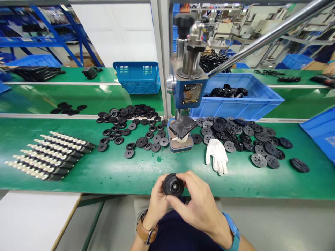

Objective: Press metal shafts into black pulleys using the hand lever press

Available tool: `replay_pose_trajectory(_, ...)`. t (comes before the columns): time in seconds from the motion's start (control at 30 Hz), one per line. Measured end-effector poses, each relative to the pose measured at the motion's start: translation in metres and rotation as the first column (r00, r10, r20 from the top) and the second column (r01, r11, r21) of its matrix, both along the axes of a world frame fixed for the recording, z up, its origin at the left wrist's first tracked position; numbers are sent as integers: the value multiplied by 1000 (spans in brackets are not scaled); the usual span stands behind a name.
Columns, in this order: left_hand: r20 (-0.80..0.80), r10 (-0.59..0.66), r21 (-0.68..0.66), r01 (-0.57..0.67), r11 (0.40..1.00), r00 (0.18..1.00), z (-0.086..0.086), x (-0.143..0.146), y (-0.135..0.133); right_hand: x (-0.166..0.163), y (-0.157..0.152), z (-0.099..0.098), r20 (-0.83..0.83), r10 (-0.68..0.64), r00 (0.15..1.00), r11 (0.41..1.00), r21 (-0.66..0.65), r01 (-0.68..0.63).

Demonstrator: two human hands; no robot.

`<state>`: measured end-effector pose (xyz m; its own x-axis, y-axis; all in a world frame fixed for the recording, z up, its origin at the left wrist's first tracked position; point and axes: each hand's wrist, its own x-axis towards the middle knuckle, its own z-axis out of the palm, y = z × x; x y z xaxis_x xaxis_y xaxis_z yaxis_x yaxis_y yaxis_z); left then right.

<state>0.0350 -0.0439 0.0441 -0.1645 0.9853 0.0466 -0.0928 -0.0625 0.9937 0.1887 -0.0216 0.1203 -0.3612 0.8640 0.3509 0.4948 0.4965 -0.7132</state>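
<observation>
Between both hands, just over the front edge of the green bench, is a round black plastic part (173,185) with a hollow centre facing up. My left hand (157,200) grips its left side. My right hand (193,198) curls around its right side, with thumb below and fingers above. Beyond my hands stands a blue hand press (190,92), a black block (182,126) lying on its base. Small black discs (125,122) spread to the left of the press. Larger black discs with holes (232,130) are piled to its right. A white glove (217,156) lies near those larger discs.
Rows of black parts with cream-coloured tops (49,155) stand at the left. A blue basket (138,78) hangs behind the small discs, and a blue crate (235,104) sits behind the press. The press's long metal lever (264,38) reaches to the upper right. Another person's hand (329,69) shows at the far right.
</observation>
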Motion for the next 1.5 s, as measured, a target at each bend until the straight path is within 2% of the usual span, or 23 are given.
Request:
replay_pose_trajectory(0.1, -54, 18, 32, -17, 999, 998, 1, 1, -2, 1, -4, -2, 23, -24, 999, 998, 52, 23)
replay_pose_trajectory(0.33, -56, 37, 134, -29, 991, 998, 2, 3, -3, 5, -10, -6, 44, -62, 997, 991, 121, 57)
replay_pose_trajectory(0.47, -84, 59, 157, -45, 987, 995, 0, 5, -3, 5, -11, -8, 45, -80, 996, 991, 112, 75)
replay_pose_trajectory(0.67, -99, 169, 192, -148, 970, 981, -2, 12, -5, 1, -14, -9, 46, -133, 990, 988, 89, 129)
replay_pose_trajectory(1.27, -124, 178, 132, -162, 978, 976, -4, 14, -6, 3, -15, -15, 81, -102, 991, 994, 38, 99)
replay_pose_trajectory(1.5, -78, 163, 30, -161, 986, 984, -11, 14, -8, 8, -10, -13, 79, -100, 992, 995, -7, 101)
